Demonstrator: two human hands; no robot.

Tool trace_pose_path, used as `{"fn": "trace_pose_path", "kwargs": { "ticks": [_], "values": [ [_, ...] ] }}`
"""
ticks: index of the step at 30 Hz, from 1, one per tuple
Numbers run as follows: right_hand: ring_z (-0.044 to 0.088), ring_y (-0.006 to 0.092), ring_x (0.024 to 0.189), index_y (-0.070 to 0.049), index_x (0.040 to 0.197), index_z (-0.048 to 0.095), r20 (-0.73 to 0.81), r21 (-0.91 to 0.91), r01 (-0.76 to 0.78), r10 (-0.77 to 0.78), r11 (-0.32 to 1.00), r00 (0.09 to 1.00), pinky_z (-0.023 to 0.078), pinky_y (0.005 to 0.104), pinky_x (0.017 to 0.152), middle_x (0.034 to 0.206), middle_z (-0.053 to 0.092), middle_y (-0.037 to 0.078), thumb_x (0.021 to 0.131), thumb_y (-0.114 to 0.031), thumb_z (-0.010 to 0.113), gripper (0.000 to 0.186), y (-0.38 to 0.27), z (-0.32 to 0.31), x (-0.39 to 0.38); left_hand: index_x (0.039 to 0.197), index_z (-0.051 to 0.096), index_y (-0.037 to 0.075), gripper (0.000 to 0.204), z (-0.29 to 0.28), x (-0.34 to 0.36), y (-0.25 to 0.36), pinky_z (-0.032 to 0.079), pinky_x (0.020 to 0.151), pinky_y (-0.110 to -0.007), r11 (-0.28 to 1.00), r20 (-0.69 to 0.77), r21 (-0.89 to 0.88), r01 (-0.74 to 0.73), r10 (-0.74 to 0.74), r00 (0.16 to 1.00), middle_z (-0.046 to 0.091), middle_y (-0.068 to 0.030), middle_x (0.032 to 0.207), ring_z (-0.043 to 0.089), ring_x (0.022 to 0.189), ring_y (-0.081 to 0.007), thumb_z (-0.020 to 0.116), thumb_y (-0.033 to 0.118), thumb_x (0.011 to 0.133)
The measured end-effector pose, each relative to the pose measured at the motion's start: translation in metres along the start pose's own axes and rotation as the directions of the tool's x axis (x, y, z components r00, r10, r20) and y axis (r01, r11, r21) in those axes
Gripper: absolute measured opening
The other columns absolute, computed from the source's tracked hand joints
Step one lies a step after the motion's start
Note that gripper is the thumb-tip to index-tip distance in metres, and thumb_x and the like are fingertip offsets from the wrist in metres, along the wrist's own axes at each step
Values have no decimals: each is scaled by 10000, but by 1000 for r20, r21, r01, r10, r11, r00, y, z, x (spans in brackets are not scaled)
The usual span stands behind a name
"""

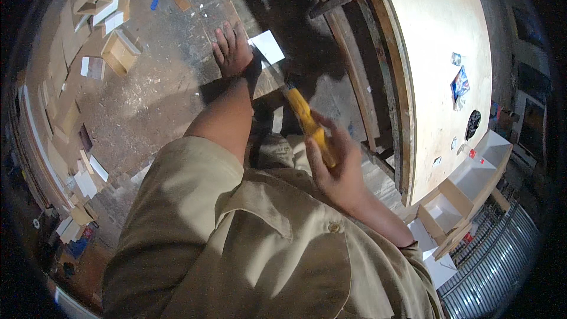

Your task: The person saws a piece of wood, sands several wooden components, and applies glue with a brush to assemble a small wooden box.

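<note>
Right hand (pixel 339 162): grip closed around a yellow-handled, metal-bladed tool (pixel 301 109). Left hand (pixel 234 53): spread, grasping nothing visible, beside a white rectangular piece (pixel 269 46) at the brown wooden table (pixel 186 53)'s right edge. Piece appears whole; work judged unfinished.

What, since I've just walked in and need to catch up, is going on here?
A person's right hand holds a yellow-handled tool, its narrow end pointing toward a small white piece. The left hand is spread beside that piece on a worn brown surface. Whether the tool touches the piece is hard to tell. A pale tabletop with small items on it stands to the right.
</note>
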State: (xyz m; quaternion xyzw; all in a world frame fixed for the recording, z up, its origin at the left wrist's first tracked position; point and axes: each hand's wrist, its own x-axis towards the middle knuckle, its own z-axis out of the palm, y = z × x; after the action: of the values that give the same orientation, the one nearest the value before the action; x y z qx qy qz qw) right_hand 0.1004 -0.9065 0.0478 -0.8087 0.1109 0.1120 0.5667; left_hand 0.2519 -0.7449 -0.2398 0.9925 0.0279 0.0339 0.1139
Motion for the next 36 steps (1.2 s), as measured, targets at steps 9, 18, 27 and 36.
{"fn": "trace_pose_path", "kwargs": {
  "ticks": [9, 18, 27, 36],
  "values": [
    [664, 411, 1050, 65, 1328, 460, 57, -12, -117, 117, 993, 991, 518, 382, 872, 1098, 630, 323, 924, -73, 615, 454, -9, 0, -8, 1558, 254, 171, 731, 2, -1, -7, 117, 1221, -502, 995, 24, 96, -21, 18, 1000, 227, -97, 1633, 133, 1524, -320, 544, 354, 912],
    [682, 404, 1009, 57, 1307, 483, 36, -2, -58, 58, 998, 998, 525, 378, 865, 1099, 644, 296, 922, -83, 618, 431, -4, -2, 1, 1545, 279, 167, 738, 0, 1, -2, 108, 1222, -513, 987, 0, 160, -7, 7, 1000, 215, -89, 1638, 122, 1527, -309, 577, 365, 898],
    [675, 432, 1002, 49, 1320, 484, 39, -52, -72, 74, 996, 996, 526, 398, 866, 1101, 652, 287, 922, -71, 613, 436, 1, 1, 11, 1551, 269, 189, 714, -8, 0, 2, 135, 1220, -483, 1000, 10, 10, 17, -18, 1000, 246, -46, 1628, 180, 1511, -289, 546, 381, 921],
    [674, 360, 1060, 60, 1309, 492, 80, -47, -50, 54, 998, 995, 510, 372, 905, 1131, 650, 277, 915, -67, 620, 433, -7, -3, 3, 1551, 278, 160, 701, -19, 0, 7, 113, 1224, -500, 994, 39, -103, 44, -41, 998, 252, -83, 1626, 166, 1519, -295, 562, 241, 915]
  ]
}}
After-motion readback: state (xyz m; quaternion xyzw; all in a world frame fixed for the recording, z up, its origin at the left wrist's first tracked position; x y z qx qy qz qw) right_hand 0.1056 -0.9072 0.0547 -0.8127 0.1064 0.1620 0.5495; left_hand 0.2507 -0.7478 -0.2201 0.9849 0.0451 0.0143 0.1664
